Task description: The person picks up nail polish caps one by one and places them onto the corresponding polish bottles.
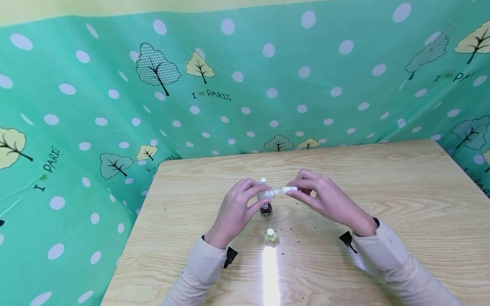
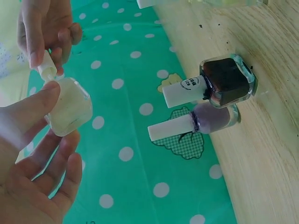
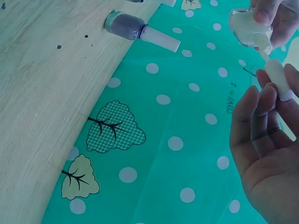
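Note:
My left hand (image 1: 235,208) holds a nail polish bottle (image 2: 72,107) with whitish contents, raised over the table and tilted on its side. Thumb and fingers pinch its glass body. In my right hand (image 1: 327,199) is the bottle's white brush cap (image 3: 276,77), pinched between thumb and fingers. A short length of pale brush stem shows between cap and bottle neck in the right wrist view. Below the hands, a dark nail polish bottle (image 2: 230,81) with a white cap stands beside a purple one (image 2: 215,117).
A yellow nail polish bottle (image 1: 271,239) stands nearer the front of the wooden table (image 1: 183,182). Small dark specks lie on the wood around the bottles. Behind the table hangs a green dotted cloth (image 1: 245,93).

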The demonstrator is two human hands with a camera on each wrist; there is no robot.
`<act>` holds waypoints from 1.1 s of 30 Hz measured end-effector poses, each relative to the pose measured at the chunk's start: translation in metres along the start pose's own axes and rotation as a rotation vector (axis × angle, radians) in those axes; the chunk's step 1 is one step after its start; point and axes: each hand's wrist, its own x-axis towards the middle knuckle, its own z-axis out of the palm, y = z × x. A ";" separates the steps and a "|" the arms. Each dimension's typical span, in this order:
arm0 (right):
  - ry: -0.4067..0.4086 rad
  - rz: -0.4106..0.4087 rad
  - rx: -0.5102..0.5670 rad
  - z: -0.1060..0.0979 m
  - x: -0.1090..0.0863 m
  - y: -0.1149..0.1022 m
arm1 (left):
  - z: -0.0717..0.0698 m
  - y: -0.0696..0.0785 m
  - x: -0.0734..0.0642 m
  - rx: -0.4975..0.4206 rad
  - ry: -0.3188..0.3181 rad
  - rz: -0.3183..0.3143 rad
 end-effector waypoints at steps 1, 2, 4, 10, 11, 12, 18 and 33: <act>-0.001 0.004 0.000 0.000 0.000 0.000 | 0.001 0.000 0.000 0.001 0.005 0.000; -0.001 0.008 -0.002 0.000 0.000 0.000 | 0.001 0.000 0.000 0.003 0.008 -0.001; 0.001 0.003 -0.001 -0.001 0.000 0.000 | 0.001 -0.001 0.000 0.002 0.016 -0.002; 0.013 -0.030 0.012 0.001 -0.001 0.001 | 0.001 -0.001 0.000 -0.002 0.023 0.010; 0.013 -0.032 0.012 0.002 -0.001 0.001 | 0.001 -0.001 0.000 -0.002 0.022 0.013; 0.013 -0.034 0.012 0.002 -0.001 0.001 | 0.001 -0.001 0.000 -0.004 0.021 0.016; 0.001 -0.048 0.006 0.005 0.001 0.001 | 0.002 0.000 0.000 -0.008 0.004 0.024; -0.057 -0.031 -0.012 0.008 0.004 -0.003 | 0.002 0.007 0.004 0.040 -0.034 0.036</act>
